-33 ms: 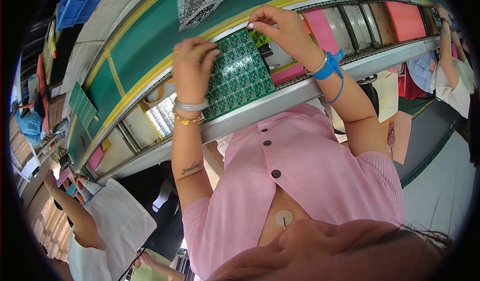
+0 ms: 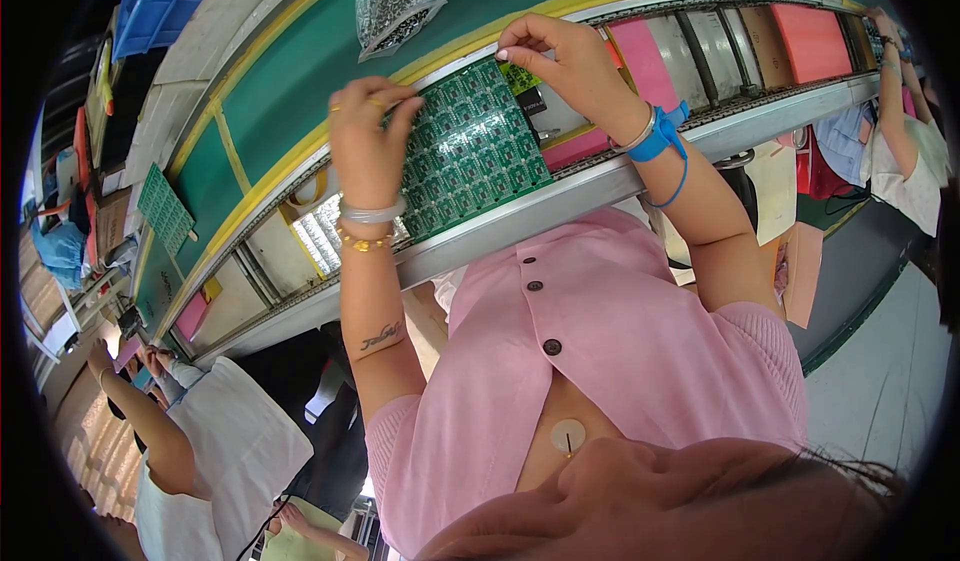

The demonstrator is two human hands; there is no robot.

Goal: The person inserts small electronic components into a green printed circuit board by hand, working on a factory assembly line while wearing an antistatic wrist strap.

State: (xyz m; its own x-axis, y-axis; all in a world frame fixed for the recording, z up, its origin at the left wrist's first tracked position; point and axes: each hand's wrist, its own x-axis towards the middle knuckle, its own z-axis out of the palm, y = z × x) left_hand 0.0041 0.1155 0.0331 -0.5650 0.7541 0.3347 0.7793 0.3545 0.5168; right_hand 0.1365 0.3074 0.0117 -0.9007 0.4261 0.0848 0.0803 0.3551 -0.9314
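A green circuit board panel [image 2: 470, 151], printed with a repeated pattern, lies across the metal rails of a conveyor before me. By its far left corner is my left hand [image 2: 370, 136], its fingers bent and the thumb and index tips close together. Whether anything small sits between them I cannot make out. My right hand [image 2: 555, 56] is closed in a pinch at the panel's far right corner. What its fingertips hold, if anything, is too small to tell. A blue wrist strap [image 2: 662, 133] goes round my right wrist.
On the green bench beyond the rail [image 2: 560, 183] rests a clear bag of small metal parts [image 2: 400, 11]. Another green board [image 2: 165, 206] stands at the left. Pink sheets [image 2: 645, 56] lie under the conveyor line. Co-workers [image 2: 200, 451] are at both sides; a blue crate [image 2: 165, 6] is far left.
My left hand has shifted a little to the left, uncovering more of the panel's left edge. My right hand and the panel stay nearly where they were.
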